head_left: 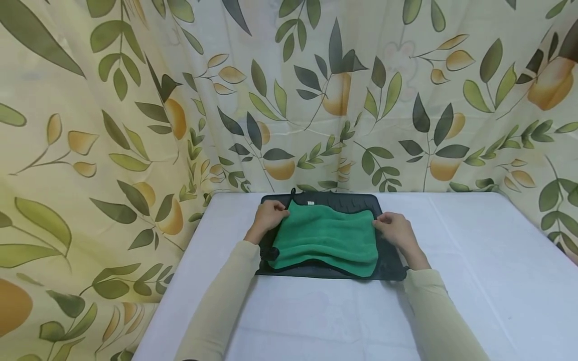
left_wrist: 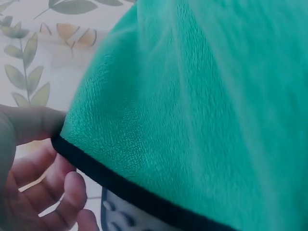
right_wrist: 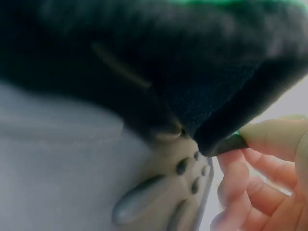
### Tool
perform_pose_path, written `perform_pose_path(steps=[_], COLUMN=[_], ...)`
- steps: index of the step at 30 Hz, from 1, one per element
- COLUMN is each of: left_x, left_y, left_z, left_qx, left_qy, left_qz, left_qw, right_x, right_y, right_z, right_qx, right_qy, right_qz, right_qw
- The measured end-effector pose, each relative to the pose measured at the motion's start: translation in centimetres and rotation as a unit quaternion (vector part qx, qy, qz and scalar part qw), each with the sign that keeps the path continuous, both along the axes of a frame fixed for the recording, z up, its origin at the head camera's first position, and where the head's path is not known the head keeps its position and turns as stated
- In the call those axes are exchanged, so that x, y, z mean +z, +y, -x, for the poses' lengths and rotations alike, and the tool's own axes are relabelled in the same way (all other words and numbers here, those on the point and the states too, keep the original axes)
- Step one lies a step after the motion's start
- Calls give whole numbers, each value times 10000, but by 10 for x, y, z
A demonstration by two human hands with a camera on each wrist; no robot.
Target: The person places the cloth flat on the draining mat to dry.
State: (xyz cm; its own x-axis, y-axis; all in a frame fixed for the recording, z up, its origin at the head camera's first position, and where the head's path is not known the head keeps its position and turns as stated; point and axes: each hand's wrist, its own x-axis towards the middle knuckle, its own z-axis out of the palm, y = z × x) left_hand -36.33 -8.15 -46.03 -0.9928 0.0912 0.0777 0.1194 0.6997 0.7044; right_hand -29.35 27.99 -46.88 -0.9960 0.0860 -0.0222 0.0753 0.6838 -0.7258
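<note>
A green towel [head_left: 325,233] with black edging is stretched between the two hands over a dark mat [head_left: 349,201]. Near the towel's upper left corner, my left hand [head_left: 266,218] pinches the edge. In the left wrist view that hand's thumb and forefinger grip the black-bound corner, the other fingers loosely curled below. On the opposite side, my right hand [head_left: 398,231] pinches the upper right corner; the right wrist view shows thumb and finger on the dark edging [right_wrist: 231,144]. The towel's dark underside [right_wrist: 211,91] faces that camera. Folds run across its lower half.
The mat has raised bumps [right_wrist: 139,197] and lies on a white-covered table [head_left: 460,240]. A curtain [head_left: 289,90] printed with leaves and fruit hangs behind the table and along its left side. A small black loop [head_left: 293,191] sticks up at the towel's upper left.
</note>
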Motion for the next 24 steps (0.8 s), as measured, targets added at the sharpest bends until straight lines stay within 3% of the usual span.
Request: perform_pose_path(steps=[6, 11, 19, 24], left_x=[-2, 0, 5, 8], left_y=[-8, -15, -24, -27], left_z=[4, 7, 12, 18], left_qx=[221, 248, 309, 430], left_qy=[198, 392, 383, 293], left_qz=[-218, -335, -296, -258], left_qw=[9993, 9984, 9984, 9983], right_x=[0, 3, 21, 24], right_y=[-1, -1, 3, 8], right_z=[6, 12, 32, 45], right_qx=[-85, 109, 472, 577], right_qy=[185, 201, 175, 43], right_qz=[94, 228, 239, 243], right_qw=[9997, 9995, 9984, 9980])
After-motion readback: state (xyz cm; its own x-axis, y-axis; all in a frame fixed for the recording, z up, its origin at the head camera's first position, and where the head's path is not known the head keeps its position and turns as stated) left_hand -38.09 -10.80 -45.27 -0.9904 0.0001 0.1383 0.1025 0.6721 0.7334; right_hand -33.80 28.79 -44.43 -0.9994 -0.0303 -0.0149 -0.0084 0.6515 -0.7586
